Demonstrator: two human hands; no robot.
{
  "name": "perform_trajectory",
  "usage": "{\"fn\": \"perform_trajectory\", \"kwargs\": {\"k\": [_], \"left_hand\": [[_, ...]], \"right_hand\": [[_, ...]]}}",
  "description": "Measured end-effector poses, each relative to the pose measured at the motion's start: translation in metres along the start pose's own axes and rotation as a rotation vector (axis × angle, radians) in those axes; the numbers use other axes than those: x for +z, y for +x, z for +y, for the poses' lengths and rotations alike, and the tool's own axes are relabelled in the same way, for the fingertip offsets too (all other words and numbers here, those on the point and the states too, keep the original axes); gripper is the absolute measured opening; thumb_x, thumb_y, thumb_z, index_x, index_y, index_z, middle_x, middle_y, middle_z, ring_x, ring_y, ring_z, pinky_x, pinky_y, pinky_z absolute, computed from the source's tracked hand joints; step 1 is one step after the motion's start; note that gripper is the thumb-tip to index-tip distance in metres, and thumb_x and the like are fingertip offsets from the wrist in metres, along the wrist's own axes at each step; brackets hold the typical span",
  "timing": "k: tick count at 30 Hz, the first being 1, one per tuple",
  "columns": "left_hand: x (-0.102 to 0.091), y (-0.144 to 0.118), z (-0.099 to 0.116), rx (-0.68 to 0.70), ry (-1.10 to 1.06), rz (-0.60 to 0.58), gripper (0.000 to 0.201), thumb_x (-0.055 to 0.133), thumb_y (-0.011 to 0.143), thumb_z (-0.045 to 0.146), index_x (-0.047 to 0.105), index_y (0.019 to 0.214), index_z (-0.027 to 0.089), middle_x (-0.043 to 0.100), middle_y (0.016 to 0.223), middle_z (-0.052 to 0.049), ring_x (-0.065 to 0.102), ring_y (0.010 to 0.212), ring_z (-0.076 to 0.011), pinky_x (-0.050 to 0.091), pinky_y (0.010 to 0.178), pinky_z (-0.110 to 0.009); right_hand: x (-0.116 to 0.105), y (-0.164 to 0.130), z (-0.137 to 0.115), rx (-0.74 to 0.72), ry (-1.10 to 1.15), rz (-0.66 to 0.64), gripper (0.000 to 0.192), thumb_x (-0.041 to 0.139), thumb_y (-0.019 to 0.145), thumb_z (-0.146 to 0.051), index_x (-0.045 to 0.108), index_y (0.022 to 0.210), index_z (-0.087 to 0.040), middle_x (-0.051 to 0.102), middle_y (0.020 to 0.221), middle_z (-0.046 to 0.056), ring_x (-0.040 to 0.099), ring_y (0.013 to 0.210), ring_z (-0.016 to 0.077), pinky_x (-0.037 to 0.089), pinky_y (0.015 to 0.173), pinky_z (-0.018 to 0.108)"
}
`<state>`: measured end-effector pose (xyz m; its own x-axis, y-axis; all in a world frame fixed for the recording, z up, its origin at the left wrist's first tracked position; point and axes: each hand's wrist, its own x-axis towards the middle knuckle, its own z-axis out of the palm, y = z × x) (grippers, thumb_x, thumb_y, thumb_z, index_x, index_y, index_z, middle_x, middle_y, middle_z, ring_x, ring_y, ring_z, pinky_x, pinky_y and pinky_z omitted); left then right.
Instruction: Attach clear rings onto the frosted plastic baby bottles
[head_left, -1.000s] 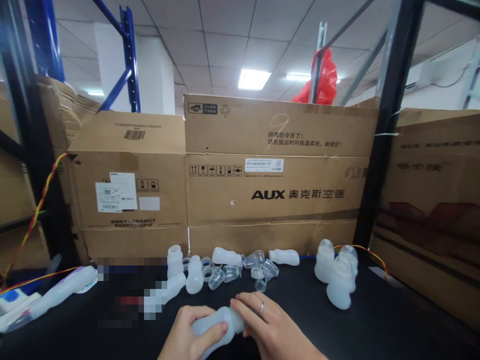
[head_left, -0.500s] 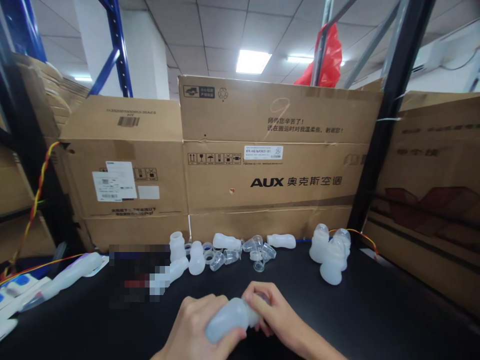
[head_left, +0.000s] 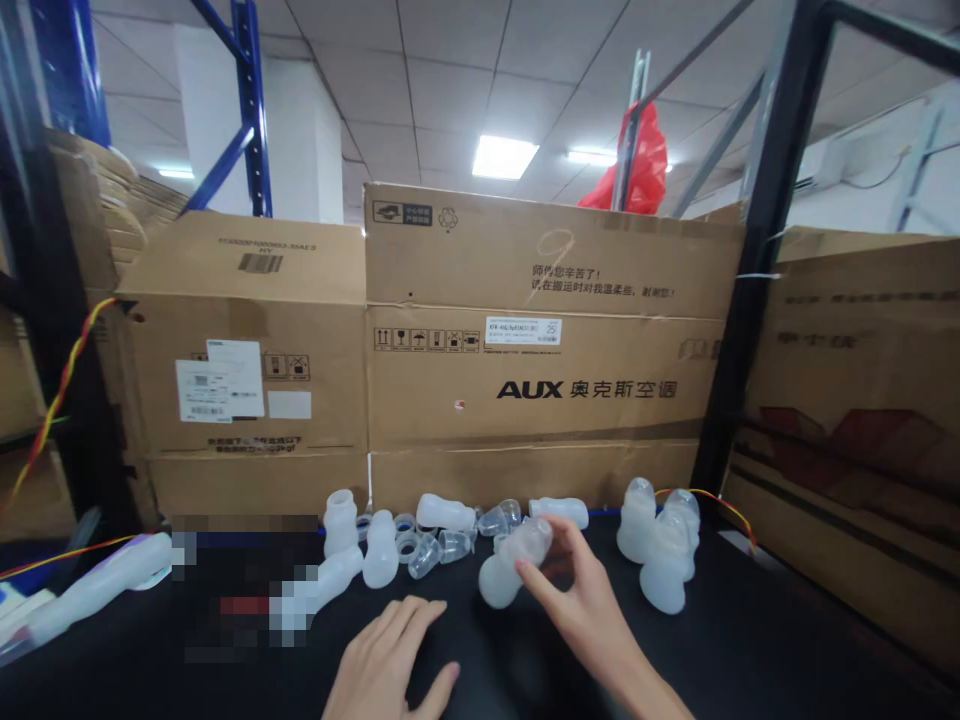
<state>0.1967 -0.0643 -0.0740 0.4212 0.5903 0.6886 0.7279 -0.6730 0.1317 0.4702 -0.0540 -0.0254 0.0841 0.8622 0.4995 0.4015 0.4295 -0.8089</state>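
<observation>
My right hand [head_left: 585,605] grips the clear-capped upper end of a frosted white baby bottle [head_left: 500,580], tilted over the black table. My left hand [head_left: 390,650] is apart from it on the near side, fingers spread and holding nothing. Behind the bottle lie several clear caps [head_left: 454,546] and rings [head_left: 407,545]. Uncapped bottles stand or lie around these, among them an upright bottle [head_left: 381,552] and a bottle on its side [head_left: 444,512]. To the right is a small group of capped bottles [head_left: 663,575].
Cardboard boxes [head_left: 442,430] wall off the back of the black table [head_left: 480,680]. Another large box [head_left: 847,480] stands on the right, behind a dark rack post [head_left: 765,250]. A plastic-wrapped item [head_left: 97,600] lies at the left, and a pixelated patch hides part of that side.
My left hand has let go of the bottle and opened. My right hand has carried the bottle forward, toward the caps. The view has tilted up slightly.
</observation>
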Motion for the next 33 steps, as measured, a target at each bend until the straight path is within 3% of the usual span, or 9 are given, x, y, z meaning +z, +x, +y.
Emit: {"fn": "perform_trajectory", "kwargs": {"k": [4,8,11,14,17,21,25,29,33], "left_hand": [[-0.004,0.003,-0.011,-0.176,0.046,-0.123,0.024,0.07,0.089,0.035,0.075,0.111,0.027,0.077,0.112,-0.006,0.077,0.098,-0.0283,0.065,0.085,-0.042],[-0.011,0.009,-0.017,-0.269,0.046,-0.161,0.03,0.067,0.091,0.04,0.076,0.114,0.023,0.073,0.122,-0.011,0.073,0.111,-0.0333,0.06,0.097,-0.052],[-0.009,0.009,-0.023,-0.257,0.046,-0.126,0.036,0.068,0.09,0.038,0.074,0.122,0.023,0.067,0.136,-0.013,0.065,0.126,-0.0361,0.055,0.106,-0.056],[-0.004,0.006,-0.028,-0.22,0.075,-0.092,0.04,0.067,0.092,0.037,0.072,0.129,0.026,0.06,0.149,-0.012,0.058,0.136,-0.0372,0.053,0.11,-0.057],[-0.001,0.005,-0.032,-0.171,0.14,-0.111,0.043,0.062,0.096,0.036,0.068,0.139,0.032,0.051,0.161,-0.011,0.049,0.145,-0.0389,0.046,0.114,-0.063],[0.0,0.007,-0.034,-0.118,0.198,-0.223,0.044,0.057,0.101,0.04,0.062,0.145,0.038,0.047,0.165,-0.009,0.038,0.154,-0.0418,0.026,0.119,-0.078],[-0.001,0.008,-0.034,-0.111,0.179,-0.284,0.04,0.051,0.104,0.045,0.066,0.14,0.034,0.053,0.161,-0.006,0.033,0.157,-0.041,0.017,0.122,-0.081],[-0.001,0.006,-0.032,-0.109,0.173,-0.249,0.041,0.054,0.103,0.04,0.062,0.142,0.03,0.057,0.158,-0.006,0.036,0.155,-0.0407,0.017,0.123,-0.08],[-0.004,0.008,-0.029,-0.086,0.135,-0.214,0.043,0.055,0.101,0.032,0.059,0.143,0.029,0.063,0.15,-0.005,0.044,0.15,-0.0382,0.021,0.123,-0.078]], "right_hand": [[-0.035,0.02,0.022,-0.009,-0.297,0.094,0.045,0.065,0.091,-0.053,0.061,0.123,-0.022,0.073,0.11,0.009,0.067,0.085,0.0255,0.053,0.076,0.038],[-0.054,0.029,0.045,0.043,-0.544,0.159,0.047,0.058,0.094,-0.055,0.059,0.129,-0.023,0.073,0.115,0.009,0.07,0.083,0.0264,0.055,0.078,0.041],[-0.06,0.031,0.054,0.067,-0.615,0.214,0.055,0.053,0.097,-0.053,0.052,0.14,-0.018,0.071,0.124,0.016,0.071,0.098,0.0353,0.056,0.084,0.048],[-0.057,0.032,0.053,-0.048,-0.769,0.37,0.065,0.049,0.1,-0.046,0.042,0.152,-0.007,0.062,0.137,0.027,0.061,0.122,0.0453,0.051,0.097,0.058],[-0.045,0.029,0.046,-0.273,-0.848,0.472,0.059,0.05,0.101,-0.038,0.044,0.152,-0.009,0.051,0.149,0.027,0.049,0.137,0.0448,0.044,0.109,0.062],[-0.013,0.02,0.045,-0.454,-0.795,0.2,0.045,0.052,0.102,-0.031,0.053,0.146,-0.018,0.054,0.148,0.019,0.052,0.136,0.0359,0.045,0.114,0.054],[0.013,0.013,0.063,-0.421,-0.792,0.001,0.042,0.06,0.1,-0.034,0.062,0.14,-0.022,0.046,0.157,0.02,0.042,0.146,0.0431,0.042,0.115,0.062],[0.015,0.013,0.075,-0.395,-0.713,-0.05,0.029,0.064,0.098,-0.032,0.069,0.126,-0.026,0.054,0.148,0.017,0.042,0.146,0.0421,0.04,0.116,0.064],[0.008,0.015,0.07,-0.386,-0.63,-0.055,0.013,0.064,0.097,-0.028,0.067,0.109,-0.024,0.062,0.137,0.015,0.045,0.142,0.0396,0.04,0.116,0.063]]}}
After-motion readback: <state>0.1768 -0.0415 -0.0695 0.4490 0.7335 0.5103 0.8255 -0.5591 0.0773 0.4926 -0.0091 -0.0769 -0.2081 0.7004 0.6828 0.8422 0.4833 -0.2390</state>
